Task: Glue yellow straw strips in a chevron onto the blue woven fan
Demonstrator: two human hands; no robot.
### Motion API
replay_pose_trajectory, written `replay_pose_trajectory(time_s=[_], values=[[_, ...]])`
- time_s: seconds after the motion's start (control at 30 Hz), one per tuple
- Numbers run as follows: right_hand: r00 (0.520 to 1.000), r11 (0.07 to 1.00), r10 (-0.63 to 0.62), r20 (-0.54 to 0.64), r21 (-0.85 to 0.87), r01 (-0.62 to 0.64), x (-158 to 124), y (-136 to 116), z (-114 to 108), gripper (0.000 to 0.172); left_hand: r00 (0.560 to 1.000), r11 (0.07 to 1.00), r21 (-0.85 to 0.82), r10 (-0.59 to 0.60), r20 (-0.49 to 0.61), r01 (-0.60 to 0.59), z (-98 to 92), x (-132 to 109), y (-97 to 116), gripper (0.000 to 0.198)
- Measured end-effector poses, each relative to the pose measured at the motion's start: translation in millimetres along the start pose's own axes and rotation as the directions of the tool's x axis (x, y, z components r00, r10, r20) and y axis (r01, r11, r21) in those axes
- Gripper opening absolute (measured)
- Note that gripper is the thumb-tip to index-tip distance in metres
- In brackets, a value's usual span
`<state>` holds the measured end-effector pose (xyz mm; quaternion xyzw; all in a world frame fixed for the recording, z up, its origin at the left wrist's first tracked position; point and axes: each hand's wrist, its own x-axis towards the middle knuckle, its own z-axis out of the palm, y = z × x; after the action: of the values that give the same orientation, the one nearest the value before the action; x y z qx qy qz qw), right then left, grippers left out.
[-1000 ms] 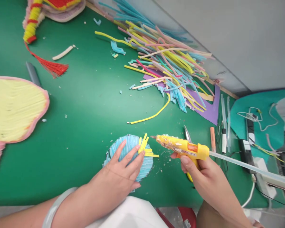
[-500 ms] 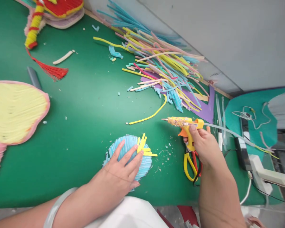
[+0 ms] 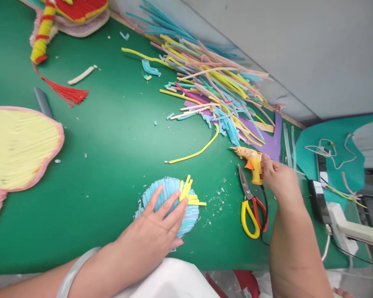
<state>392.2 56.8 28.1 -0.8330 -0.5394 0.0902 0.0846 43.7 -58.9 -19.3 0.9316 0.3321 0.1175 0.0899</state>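
My left hand (image 3: pixel 161 215) lies flat with fingers spread over a round piece covered in light blue strips (image 3: pixel 166 188). Several short yellow strips (image 3: pixel 186 192) fan out from its upper right edge, by my fingertips. To the right, my right hand (image 3: pixel 278 176) is closed on the back of a yellow glue gun (image 3: pixel 255 159), its nozzle pointing left. Just below the gun, scissors (image 3: pixel 246 188) with one yellow and one red handle lie on the green table (image 3: pixel 112 136). A long yellow strip (image 3: pixel 195 155) curves above the blue piece.
Coloured strips (image 3: pixel 217 82) are heaped along the wall, partly over a purple sheet (image 3: pixel 267 142). At left lies a yellow fan-shaped piece (image 3: pixel 21 147) with a pink handle; a red tassel (image 3: pixel 71 95) is above it. Power strips (image 3: pixel 318 203) and cables are at right.
My right hand has moved right with the glue gun, slightly up, uncovering the scissor blades. My left hand stays in place on the blue piece.
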Motion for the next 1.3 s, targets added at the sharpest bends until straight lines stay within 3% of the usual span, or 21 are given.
replay_pose_trajectory(time_s=[0.07, 0.13, 0.17, 0.23, 0.33, 0.47, 0.6, 0.83, 1.3], values=[[0.969, 0.979, -0.077, -0.235, -0.201, 0.029, -17, -15, -3, 0.049, 1.000, 1.000, 0.001, -0.002, -0.002, 0.002, -0.8, 0, 0, 0.049], [0.907, 0.953, -0.296, -0.300, -0.151, 0.262, -36, -37, -4, 0.037, 1.000, 1.000, -0.001, -0.001, 0.004, 0.001, -0.8, 0, 0, 0.049], [0.883, 0.907, -0.420, -0.209, -0.064, 0.416, -45, -49, -2, 0.030, 1.000, 1.000, -0.002, -0.001, 0.008, 0.001, -0.6, 0, 0, 0.049], [0.780, 0.771, -0.626, 0.004, 0.152, 0.618, -60, -72, 2, 0.020, 1.000, 1.000, -0.002, -0.002, 0.014, 0.002, -0.6, -1, 1, 0.049], [0.582, 0.619, -0.785, 0.213, 0.313, 0.720, -71, -99, 13, 0.021, 1.000, 1.000, 0.004, -0.005, 0.008, 0.005, -1.7, 0, 0, 0.048], [0.406, 0.498, -0.863, 0.300, 0.372, 0.784, -67, -117, 28, 0.025, 1.000, 1.000, 0.020, 0.001, -0.013, -0.001, -3.7, 1, 0, 0.048], [0.287, 0.411, -0.900, 0.329, 0.415, 0.812, -55, -122, 39, 0.026, 0.999, 1.000, 0.021, -0.007, -0.034, 0.008, -3.4, 1, 1, 0.047], [0.203, 0.364, -0.914, 0.350, 0.495, 0.789, -44, -127, 46, 0.022, 0.999, 1.000, 0.012, -0.006, -0.040, 0.007, 1.4, 0, 2, 0.044], [0.146, 0.364, -0.902, 0.405, 0.536, 0.762, -36, -128, 48, 0.020, 1.000, 1.000, -0.003, -0.002, -0.022, 0.002, 1.0, 1, 1, 0.043]])
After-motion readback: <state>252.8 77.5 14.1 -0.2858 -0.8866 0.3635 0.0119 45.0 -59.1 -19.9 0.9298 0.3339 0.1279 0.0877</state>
